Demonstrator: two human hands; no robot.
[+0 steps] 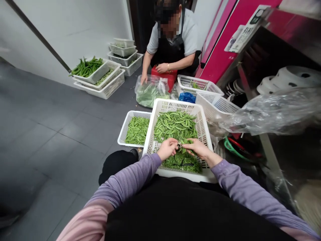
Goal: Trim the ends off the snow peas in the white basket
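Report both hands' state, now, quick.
Left hand: closed, apparently holding a small, dark, round object; exactly what can't be told.
Right hand: closed, holding slender, flat, bright-green pods.

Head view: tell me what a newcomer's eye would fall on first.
Probably the bright green pods heaped in the large white basket, just beyond the wearer's hands near centre. The vivid pink panel at upper right might compete with them. Next, perhaps, the co-worker behind a clear plastic bag at top centre.
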